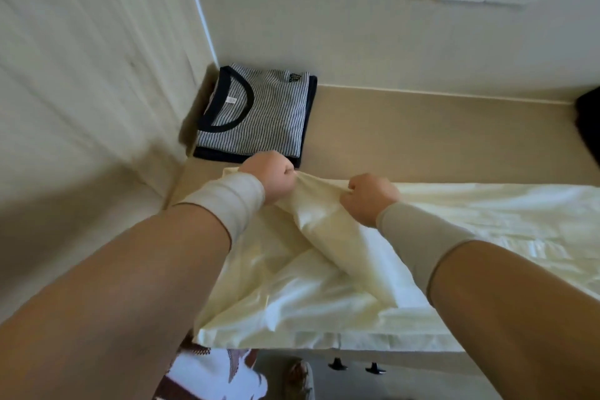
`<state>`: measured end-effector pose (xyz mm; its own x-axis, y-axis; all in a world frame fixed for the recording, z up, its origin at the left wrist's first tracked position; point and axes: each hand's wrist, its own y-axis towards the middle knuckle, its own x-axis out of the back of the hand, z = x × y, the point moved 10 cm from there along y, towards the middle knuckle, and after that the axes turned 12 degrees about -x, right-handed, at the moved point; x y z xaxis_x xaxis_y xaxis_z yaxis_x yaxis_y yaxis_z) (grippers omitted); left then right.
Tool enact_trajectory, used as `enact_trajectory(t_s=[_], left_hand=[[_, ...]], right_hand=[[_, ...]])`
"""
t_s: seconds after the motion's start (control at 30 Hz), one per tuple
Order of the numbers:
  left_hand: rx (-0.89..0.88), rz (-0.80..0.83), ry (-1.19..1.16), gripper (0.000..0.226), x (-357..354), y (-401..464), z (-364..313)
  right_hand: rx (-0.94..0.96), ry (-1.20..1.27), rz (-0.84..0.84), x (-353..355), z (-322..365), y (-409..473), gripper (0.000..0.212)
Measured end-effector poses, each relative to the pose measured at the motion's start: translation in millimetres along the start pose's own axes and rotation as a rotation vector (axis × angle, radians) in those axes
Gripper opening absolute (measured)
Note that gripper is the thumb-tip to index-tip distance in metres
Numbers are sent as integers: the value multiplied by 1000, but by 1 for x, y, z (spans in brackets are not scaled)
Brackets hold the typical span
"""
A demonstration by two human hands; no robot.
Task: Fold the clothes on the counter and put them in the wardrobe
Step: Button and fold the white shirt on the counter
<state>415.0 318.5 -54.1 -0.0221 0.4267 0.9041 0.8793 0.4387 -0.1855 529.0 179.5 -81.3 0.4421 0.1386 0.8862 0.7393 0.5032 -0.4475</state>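
Here both fists — left hand (271,177), right hand (368,196) — clamp the cream garment (292,295) at the counter's (438,136) left end, near the folded striped shirt (259,114).

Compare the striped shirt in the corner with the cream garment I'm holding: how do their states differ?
The striped shirt is folded square and untouched; the cream garment is spread out, wrinkled, gripped by the left hand and right hand. Striped versus plain. Both lie on the counter.
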Motion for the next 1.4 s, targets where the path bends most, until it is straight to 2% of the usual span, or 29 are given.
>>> enact_trajectory(t_s=[0.07,0.13,0.17,0.23,0.3,0.43,0.5,0.6,0.63,0.67,0.7,0.77,0.83,0.9,0.93,1.0,1.03,1.1,1.17,1.27,1.4], left_hand=[[40,32,-82,26,1,7,11],[89,133,-7,24,-9,7,23],[130,183,35,27,-16,4,29],[195,267,134,37,-28,-8,42],[261,288,178,39,-33,-18,56],[328,199,95,27,-28,-26,76],[410,127,59,26,-22,-29,89],[699,-120,-37,34,-7,-51,122],[737,-201,-20,35,0,-60,123],[725,-265,59,30,12,-63,120],[635,-275,144,24,15,-58,118],[333,-272,291,29,18,-47,98],[99,-321,177,31,14,-47,75],[2,-161,85,37,-17,-47,57],[-23,-46,105,41,-38,-48,53],[-25,62,175,49,-65,-48,56],[-17,82,184,51,-71,-46,62],[-6,147,182,54,-76,-39,72],[-18,209,150,56,-78,-29,74],[-19,225,104,56,-73,-20,81],[150,154,184,60,-57,-31,112]], right_hand=[[-98,-15,-56,7,-9,4,31],[-142,-11,-179,13,-15,2,29],[-115,17,-264,18,-13,-1,29],[65,90,-421,26,2,-14,26],[237,118,-434,20,19,-22,20],[203,-22,-130,-40,17,-18,33],[190,-47,-129,-54,5,-22,41],[211,-73,-139,-60,3,-26,47],[197,-65,-146,-58,4,-25,47],[175,-48,-165,-53,5,-22,47],[153,-30,-193,-48,7,-20,46],[113,-18,-222,-40,8,-13,44],[70,-70,-202,-38,9,-4,42],[-2,-146,-213,-34,6,3,42],[-46,-165,-230,-30,1,6,42],[-104,-152,-293,-19,-7,9,41],[-68,-107,-348,-14,-4,8,40],[140,29,-401,-12,16,-1,39],[305,15,-283,-37,38,-10,41],[255,-114,-64,-80,36,-5,59],[239,-184,-29,-87,30,1,68]])
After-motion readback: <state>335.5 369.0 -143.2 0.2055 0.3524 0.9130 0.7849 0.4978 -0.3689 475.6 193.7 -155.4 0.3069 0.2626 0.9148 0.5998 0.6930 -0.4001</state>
